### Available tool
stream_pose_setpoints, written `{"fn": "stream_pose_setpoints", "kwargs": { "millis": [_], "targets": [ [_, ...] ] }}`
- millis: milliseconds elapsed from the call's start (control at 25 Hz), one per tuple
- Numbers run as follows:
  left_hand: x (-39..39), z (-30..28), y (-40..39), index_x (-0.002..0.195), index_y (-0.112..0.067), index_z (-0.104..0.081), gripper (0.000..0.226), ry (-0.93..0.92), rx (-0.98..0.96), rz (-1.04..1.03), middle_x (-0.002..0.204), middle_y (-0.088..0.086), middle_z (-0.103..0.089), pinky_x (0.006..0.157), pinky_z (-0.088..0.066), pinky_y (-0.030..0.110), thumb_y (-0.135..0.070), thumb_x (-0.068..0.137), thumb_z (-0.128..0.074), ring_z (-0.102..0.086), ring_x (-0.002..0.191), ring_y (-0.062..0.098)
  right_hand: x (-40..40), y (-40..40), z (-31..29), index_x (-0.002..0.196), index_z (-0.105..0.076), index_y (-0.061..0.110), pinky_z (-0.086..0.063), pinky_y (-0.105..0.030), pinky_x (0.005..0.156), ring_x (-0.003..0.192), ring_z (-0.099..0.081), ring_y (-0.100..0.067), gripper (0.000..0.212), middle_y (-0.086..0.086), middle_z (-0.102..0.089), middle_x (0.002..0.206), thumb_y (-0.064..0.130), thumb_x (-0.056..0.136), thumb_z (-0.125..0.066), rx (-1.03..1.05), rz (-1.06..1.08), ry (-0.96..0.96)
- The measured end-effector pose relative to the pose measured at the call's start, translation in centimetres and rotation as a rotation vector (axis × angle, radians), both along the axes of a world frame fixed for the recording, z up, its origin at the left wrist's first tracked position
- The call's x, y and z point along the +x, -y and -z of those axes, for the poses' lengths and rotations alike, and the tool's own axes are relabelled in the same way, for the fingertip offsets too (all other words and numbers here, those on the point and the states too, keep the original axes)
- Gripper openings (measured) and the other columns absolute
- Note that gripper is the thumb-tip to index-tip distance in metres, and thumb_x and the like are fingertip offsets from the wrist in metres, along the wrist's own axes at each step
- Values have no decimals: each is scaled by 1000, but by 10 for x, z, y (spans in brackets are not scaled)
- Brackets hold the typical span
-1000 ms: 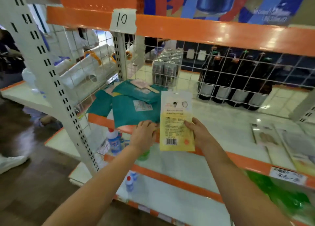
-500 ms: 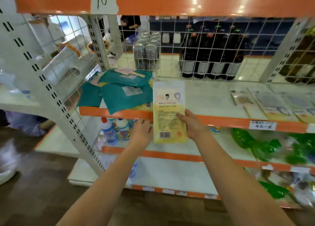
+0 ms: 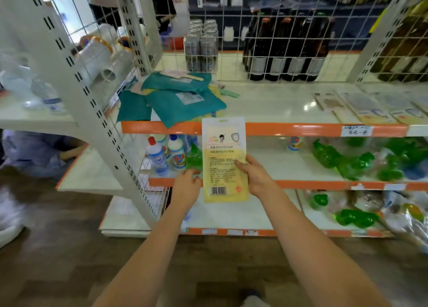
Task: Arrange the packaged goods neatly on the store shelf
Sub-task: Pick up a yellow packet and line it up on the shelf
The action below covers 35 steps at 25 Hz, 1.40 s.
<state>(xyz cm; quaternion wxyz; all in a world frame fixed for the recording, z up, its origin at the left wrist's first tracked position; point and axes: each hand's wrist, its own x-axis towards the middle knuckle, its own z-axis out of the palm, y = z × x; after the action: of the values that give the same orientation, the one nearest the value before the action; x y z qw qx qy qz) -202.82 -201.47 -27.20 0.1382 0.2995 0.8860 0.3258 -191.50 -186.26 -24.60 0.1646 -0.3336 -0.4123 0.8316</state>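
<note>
Both hands have drawn back and down from the upper shelf over the last second, carrying the flat yellow-and-white plastic packet [image 3: 224, 160] with them, so it now hangs upright in front of the orange lip of the white store shelf [image 3: 289, 128] rather than over its surface. Right hand [image 3: 256, 176] grips the packet's right edge, thumb across the printed front and fingers [image 3: 240, 163] curled behind. Left hand [image 3: 186, 183] sits at the packet's left edge with curled fingers; whether it actually pinches the packet cannot be told. On the shelf's left end lies a loose pile of teal plastic pouches [image 3: 178, 100], and at its right end a row of flat pale packets [image 3: 370, 108]. Behind a white wire grid stand silver drink cans [image 3: 201, 49] and dark glass bottles [image 3: 284, 49]. One level below are white cleaner bottles [image 3: 166, 153] and green plastic packs [image 3: 342, 160].
</note>
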Motion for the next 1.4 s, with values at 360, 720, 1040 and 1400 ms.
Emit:
{"fn": "stream_pose_setpoints", "kwargs": {
  "millis": [360,720,1040,1400],
  "targets": [
    [34,-7,50,124,-16,-54,30,481,196,-126,127,3,-57,98,-43,38,-26,100,-41,-52,113,21,26,52,12,116,-54,12,-54,-45,75,89,-65,-27,25,-11,-67,99,0,95,-46,-44,64,0],
    [47,-18,64,121,-21,-58,38,1089,424,-151,118,3,-65,78,-48,33,-44,99,-37,-62,89,13,31,72,7,120,-52,12,-55,-44,73,91,-65,-26,28,-10,-67,102,1,95,-48,-37,73,-33],
    [61,-20,66,121,-8,-56,29,1083,424,-97,110,3,-63,64,-50,23,-6,93,-55,-60,84,8,24,79,13,125,-53,10,-57,-44,75,97,-65,-28,32,-11,-67,108,3,94,-50,21,3,-21],
    [57,-14,66,125,-8,-57,33,872,352,-132,121,4,-61,87,-41,31,-10,92,-58,-53,101,14,23,73,6,131,-49,10,-51,-30,71,87,-63,-18,36,-6,-66,101,6,96,-49,93,36,94]
  ]
}}
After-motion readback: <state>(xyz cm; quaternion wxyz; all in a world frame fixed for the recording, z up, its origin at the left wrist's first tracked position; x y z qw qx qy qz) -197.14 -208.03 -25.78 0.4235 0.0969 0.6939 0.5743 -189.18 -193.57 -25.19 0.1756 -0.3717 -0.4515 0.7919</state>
